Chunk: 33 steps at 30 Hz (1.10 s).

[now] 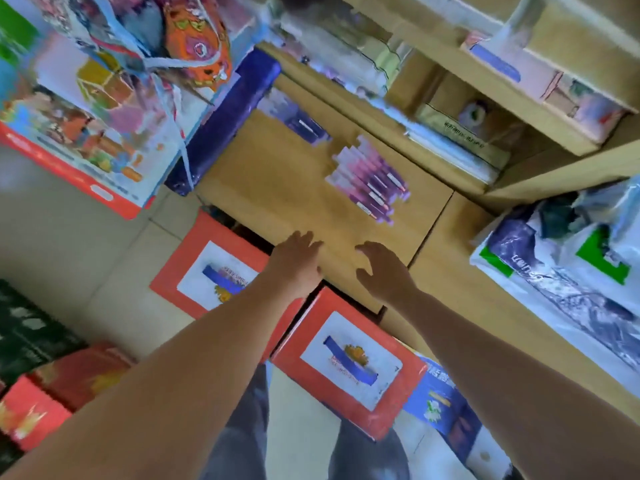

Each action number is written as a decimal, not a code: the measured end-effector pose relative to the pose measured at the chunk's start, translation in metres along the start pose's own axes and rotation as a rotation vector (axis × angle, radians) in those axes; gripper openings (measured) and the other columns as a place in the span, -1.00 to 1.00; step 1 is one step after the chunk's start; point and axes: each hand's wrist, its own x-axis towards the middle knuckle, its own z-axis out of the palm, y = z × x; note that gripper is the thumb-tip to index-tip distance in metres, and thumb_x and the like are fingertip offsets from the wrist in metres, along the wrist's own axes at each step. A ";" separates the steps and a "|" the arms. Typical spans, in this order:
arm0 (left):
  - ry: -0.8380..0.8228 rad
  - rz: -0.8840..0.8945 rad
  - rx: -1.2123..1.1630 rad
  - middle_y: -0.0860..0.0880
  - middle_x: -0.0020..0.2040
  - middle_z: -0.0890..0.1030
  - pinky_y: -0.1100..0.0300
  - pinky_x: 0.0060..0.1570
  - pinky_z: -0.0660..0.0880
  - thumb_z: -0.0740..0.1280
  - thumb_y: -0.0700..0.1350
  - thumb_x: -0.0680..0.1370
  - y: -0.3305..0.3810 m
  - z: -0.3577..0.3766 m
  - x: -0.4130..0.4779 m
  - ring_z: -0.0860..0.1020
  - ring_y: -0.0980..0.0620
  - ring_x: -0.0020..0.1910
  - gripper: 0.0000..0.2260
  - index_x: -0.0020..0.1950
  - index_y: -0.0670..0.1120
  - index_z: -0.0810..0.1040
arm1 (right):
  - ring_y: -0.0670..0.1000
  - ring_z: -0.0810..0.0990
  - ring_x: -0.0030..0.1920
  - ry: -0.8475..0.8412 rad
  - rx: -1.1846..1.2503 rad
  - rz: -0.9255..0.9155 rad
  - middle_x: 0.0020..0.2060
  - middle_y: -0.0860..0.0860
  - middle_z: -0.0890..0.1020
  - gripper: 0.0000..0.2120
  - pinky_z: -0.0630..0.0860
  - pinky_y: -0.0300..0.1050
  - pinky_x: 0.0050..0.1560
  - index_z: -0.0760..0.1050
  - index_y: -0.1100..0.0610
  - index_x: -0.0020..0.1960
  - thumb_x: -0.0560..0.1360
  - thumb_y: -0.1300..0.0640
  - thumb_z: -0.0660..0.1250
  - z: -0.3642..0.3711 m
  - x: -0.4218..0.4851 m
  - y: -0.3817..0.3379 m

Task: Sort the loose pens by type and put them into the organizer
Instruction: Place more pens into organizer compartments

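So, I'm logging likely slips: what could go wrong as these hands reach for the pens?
The purple pens lie loose, side by side, on the cardboard box. The left hand or right hand, both open, could knock some rolling off it. Blur hides pen types, so missorting is possible. No organizer is clearly in view.

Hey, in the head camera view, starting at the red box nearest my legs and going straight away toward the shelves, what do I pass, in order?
Red box → right hand → purple pens lying on the cardboard box → wooden shelf.
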 end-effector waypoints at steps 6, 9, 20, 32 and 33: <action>-0.096 0.110 0.098 -0.09 0.56 0.07 0.00 0.43 0.20 0.17 -0.06 0.61 -0.040 -0.010 0.033 0.09 -0.14 0.52 -0.50 0.53 -0.09 0.16 | 0.08 0.31 0.40 0.084 0.042 0.177 0.44 0.04 0.27 -0.52 0.37 -0.07 0.27 0.28 0.07 0.46 0.55 0.13 0.23 0.018 0.026 -0.021; -0.057 0.136 0.139 -0.11 0.48 0.23 -0.01 0.30 0.34 0.19 -0.09 0.59 -0.048 -0.016 0.042 0.29 -0.16 0.40 -0.60 0.43 -0.11 0.32 | 0.07 0.49 0.23 0.232 0.080 0.239 0.28 0.01 0.49 -0.67 0.47 -0.09 0.12 0.45 0.04 0.31 0.55 0.11 0.22 0.013 0.032 -0.025; -0.043 -0.041 -0.341 -0.04 0.11 0.59 0.10 0.05 0.50 0.16 -0.03 0.60 -0.032 -0.044 0.101 0.56 -0.05 0.07 -0.71 0.23 -0.14 0.48 | 0.18 0.36 0.30 0.562 0.128 0.181 0.35 0.13 0.36 -0.47 0.38 0.08 0.27 0.34 0.11 0.40 0.45 0.16 0.37 -0.065 0.111 -0.005; 0.067 -0.218 -0.506 -0.14 0.14 0.60 0.11 0.12 0.44 0.20 0.13 0.59 0.003 -0.028 0.133 0.57 -0.10 0.12 -0.55 0.28 -0.20 0.42 | 0.17 0.36 0.21 0.456 0.079 0.271 0.19 0.16 0.40 -0.47 0.36 0.03 0.16 0.34 0.22 0.28 0.46 -0.04 0.39 -0.050 0.114 0.002; 0.087 -0.224 -0.461 -0.15 0.15 0.59 0.12 0.07 0.41 0.20 0.11 0.60 0.006 -0.029 0.133 0.55 -0.10 0.15 -0.55 0.28 -0.22 0.42 | 0.17 0.37 0.20 0.456 0.109 0.286 0.17 0.16 0.40 -0.47 0.36 0.01 0.15 0.34 0.24 0.25 0.45 -0.05 0.39 -0.045 0.109 0.001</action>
